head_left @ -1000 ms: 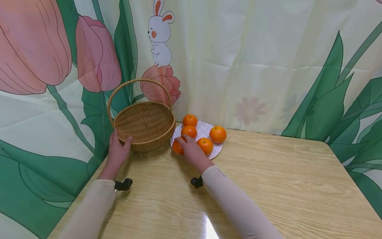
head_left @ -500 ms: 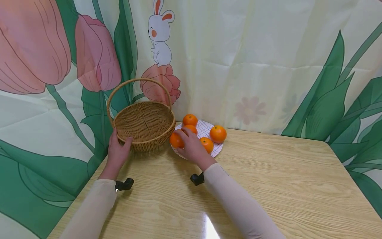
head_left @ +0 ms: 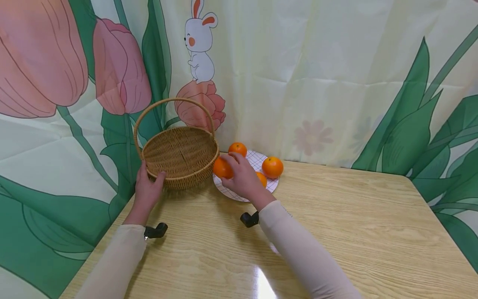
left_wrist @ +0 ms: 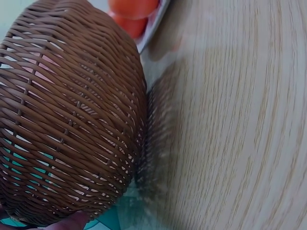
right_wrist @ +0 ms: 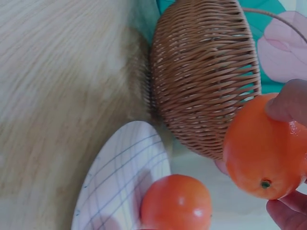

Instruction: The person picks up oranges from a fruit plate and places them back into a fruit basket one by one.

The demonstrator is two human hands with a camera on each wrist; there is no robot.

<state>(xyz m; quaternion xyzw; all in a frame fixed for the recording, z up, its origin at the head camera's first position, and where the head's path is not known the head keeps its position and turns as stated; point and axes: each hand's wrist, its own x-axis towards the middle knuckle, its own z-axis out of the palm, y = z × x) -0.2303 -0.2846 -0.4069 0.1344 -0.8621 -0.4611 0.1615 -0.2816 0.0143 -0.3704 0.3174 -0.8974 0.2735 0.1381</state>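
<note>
A wicker basket with a tall hoop handle stands at the back left, its inside bare in the head view. My left hand grips its near left rim, fingers outside and thumb over the edge. With my right hand I hold a mandarin between thumb and fingers, just right of the basket wall and raised above the plate. More mandarins lie on that white checked plate: one at the back, one at the right and one partly behind my hand.
The wooden table runs up to a printed curtain with tulips and a rabbit. A black wrist mount sticks out at the left wrist, another mount at the right wrist.
My right hand has gripped the front-left mandarin and lifted it up off the plate, toward the basket's right rim. The left hand and basket have stayed in place.
</note>
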